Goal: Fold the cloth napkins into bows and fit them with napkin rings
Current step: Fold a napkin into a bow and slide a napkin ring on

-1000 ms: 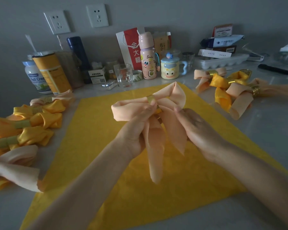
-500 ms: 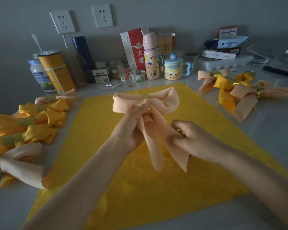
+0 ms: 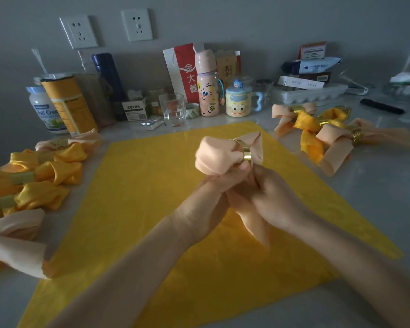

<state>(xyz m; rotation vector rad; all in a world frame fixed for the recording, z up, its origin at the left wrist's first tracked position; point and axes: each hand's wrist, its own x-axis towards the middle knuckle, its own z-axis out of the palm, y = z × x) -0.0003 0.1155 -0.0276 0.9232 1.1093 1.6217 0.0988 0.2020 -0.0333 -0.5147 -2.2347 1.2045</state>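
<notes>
Peach bow with gold ring, left hand gripping it, right hand pinching tails, above yellow cloth

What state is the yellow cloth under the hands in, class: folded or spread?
Spread: the yellow cloth lies flat as one sheet, its far corner and side edges showing.
</notes>
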